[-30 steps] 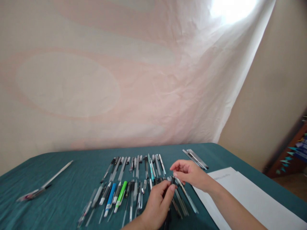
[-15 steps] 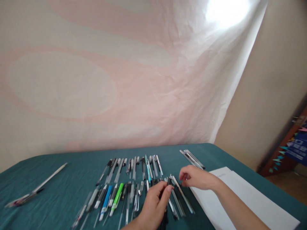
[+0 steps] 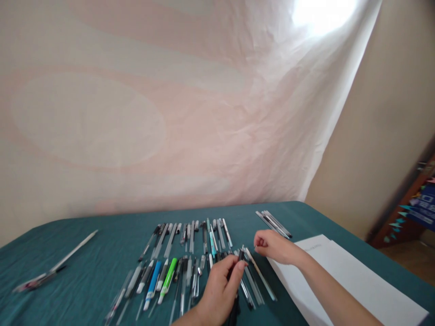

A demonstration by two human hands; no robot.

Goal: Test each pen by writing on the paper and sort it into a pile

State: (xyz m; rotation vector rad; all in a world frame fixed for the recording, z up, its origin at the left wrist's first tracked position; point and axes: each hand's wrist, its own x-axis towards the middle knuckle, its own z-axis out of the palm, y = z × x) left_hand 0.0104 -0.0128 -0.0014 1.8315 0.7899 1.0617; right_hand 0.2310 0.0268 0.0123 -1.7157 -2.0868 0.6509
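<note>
Near the bottom middle, my left hand (image 3: pixel 219 287) is closed around a black pen (image 3: pixel 241 255), whose end pokes up past thumb and forefinger. To its right, my right hand (image 3: pixel 273 246) hovers above the cloth with fingers curled and pressed together; whatever they may hold is hidden. Beneath and beside my left hand lie several clear-barrelled pens, among them a pale slim pen (image 3: pixel 261 274). A blue marker (image 3: pixel 152 285) and a green marker (image 3: pixel 167 280) lie to the left in the nearer row. Behind runs a farther row of pens, with a turquoise pen (image 3: pixel 212 242) in it.
White paper sheets (image 3: pixel 360 280) lie at the right on the dark green cloth (image 3: pixel 98 267). A small bundle of pens (image 3: pixel 273 224) sits at the back right. Pens and a long pale stick (image 3: pixel 76 248) lie at the far left. A pinkish curtain (image 3: pixel 204 113) hangs behind.
My right hand has drawn its fingers closer together and risen slightly. The left hand keeps the black pen in almost the same place. The camera view has shifted a little.
</note>
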